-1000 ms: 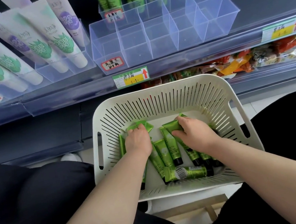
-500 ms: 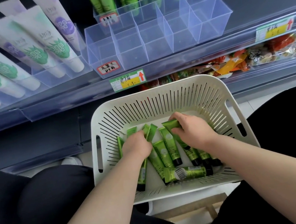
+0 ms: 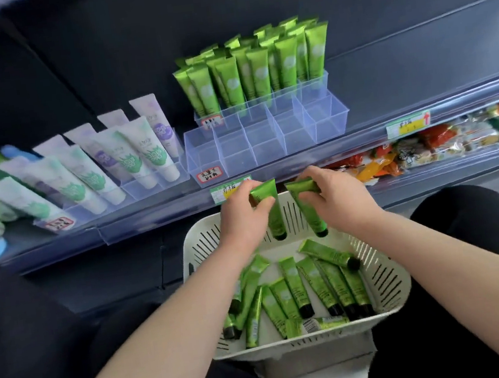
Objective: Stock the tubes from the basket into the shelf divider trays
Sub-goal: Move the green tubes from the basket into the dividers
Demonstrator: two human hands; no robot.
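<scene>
Head view: left grip [image 3: 242,218] pinches one glossy green, black-capped tube [image 3: 276,223], right grip [image 3: 335,199] a second tube [image 3: 310,216], both above the cream slotted basket [image 3: 390,278]; the red-bordered handwritten label [image 3: 207,175] on the clear plastic divider tray [image 3: 268,145] is unreadable.

Green tubes [image 3: 293,281] loose in white basket [image 3: 388,278]

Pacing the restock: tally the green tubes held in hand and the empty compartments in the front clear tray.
Green tubes held: 2, a tube in left hand, a tube in right hand
Empty compartments, front tray: 5
Total: 7
</scene>
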